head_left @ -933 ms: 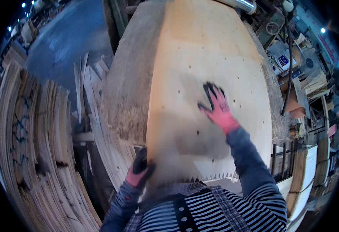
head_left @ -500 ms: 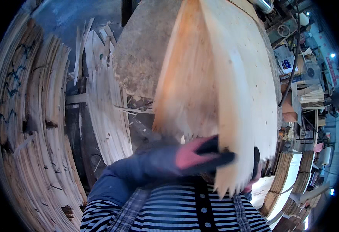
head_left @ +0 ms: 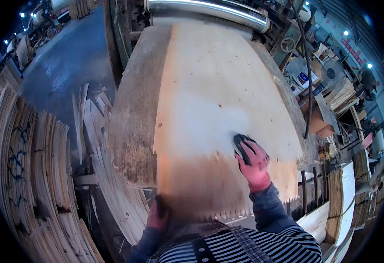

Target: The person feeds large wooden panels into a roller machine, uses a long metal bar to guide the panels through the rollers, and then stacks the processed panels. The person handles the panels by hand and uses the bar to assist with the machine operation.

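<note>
A pale wood veneer sheet with a jagged near edge lies on a worn board. Below its near edge shows a second, browner veneer sheet, blurred toward me. My right hand, in a pink glove with black fingertips, rests at the upper sheet's jagged edge. Its fingers stretch forward over the surface, holding nothing I can see. At the near left corner of the browner sheet is my left hand, also gloved. It is dim and smeared, and its grip does not show clearly.
The worn board reaches up to a shiny metal roller at the far end. Stacked veneer fills the left side, with loose strips beside it. A dark cable hangs at the right, near cardboard boxes.
The raised veneer has come down flat on the board. My left hand has moved to the lower left corner, and my right hand now shows on top of the sheet. My view has shifted.
</note>
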{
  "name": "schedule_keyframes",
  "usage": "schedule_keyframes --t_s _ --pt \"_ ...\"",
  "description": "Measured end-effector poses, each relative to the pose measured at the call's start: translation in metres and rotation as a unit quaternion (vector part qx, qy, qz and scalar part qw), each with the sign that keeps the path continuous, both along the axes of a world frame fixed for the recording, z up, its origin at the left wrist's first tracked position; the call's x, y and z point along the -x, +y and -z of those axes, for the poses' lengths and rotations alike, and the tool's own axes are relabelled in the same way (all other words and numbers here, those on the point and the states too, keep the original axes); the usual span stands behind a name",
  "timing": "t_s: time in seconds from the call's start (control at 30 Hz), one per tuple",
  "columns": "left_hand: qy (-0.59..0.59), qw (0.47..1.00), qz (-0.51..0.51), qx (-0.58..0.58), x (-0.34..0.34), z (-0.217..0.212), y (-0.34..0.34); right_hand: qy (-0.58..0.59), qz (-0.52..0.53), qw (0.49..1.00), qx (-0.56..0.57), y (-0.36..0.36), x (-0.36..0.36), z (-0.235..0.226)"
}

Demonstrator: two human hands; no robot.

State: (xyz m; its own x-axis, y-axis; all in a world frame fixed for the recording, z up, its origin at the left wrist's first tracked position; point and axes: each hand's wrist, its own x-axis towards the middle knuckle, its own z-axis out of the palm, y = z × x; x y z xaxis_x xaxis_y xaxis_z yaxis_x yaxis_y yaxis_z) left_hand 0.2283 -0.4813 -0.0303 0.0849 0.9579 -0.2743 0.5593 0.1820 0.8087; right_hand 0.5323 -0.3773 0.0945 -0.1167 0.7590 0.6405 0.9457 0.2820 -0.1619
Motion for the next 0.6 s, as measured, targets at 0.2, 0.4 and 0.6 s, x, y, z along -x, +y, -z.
schedule_keyframes --t_s 0.2,0.4,0.6 --pt "-0.213 0.964 -0.117 0.108 0.012 -0.01 0.012 -0.037 -0.006 0.999 0.01 0.143 -0.027 0.042" --pt "-0.228 0.947 -0.133 0.183 0.023 0.019 0.023 -0.119 0.095 0.986 0.073 0.23 -0.046 0.08" --pt "-0.322 0.932 -0.074 0.149 0.027 -0.005 0.031 -0.066 -0.135 0.971 0.184 0.093 0.004 0.065"
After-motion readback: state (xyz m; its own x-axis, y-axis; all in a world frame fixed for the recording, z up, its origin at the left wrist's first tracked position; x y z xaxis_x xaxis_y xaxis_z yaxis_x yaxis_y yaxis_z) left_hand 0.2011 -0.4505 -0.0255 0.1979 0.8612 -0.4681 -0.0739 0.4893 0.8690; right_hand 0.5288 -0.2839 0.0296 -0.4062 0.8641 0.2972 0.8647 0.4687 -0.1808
